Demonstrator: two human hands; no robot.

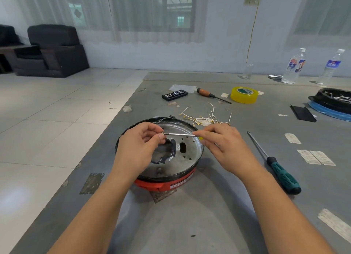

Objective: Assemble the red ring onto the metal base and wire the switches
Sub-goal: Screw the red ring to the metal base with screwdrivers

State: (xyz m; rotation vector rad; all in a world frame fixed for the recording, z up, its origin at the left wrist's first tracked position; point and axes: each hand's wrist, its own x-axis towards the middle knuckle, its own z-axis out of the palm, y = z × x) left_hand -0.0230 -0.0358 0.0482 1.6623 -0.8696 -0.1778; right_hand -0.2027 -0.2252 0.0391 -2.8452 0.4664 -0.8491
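While both forearms reach in from the near edge of the grey table [190, 215], the hands meet over the round metal base [187, 155], which sits in a black rim on top of the red ring [157, 184]. Left hand [138, 145] curls its fingers and pinches the tip end of a thin screwdriver [178, 134], where a small screw or terminal seems to sit, too tiny to tell which. Right hand [222, 141] grips the same tool at its yellow handle end, fingers closed round it, the shaft lying level between the two hands above the base. Just right of the base lies a green-handled screwdriver [281, 173]. Beyond the base a loose heap of short white wires [206, 118] with brass ends is spread on the table. Farther back lie a black bit case [174, 95], a wooden-handled screwdriver [209, 94] and a yellow tape roll [244, 94], with two water bottles [293, 67] at the far right.
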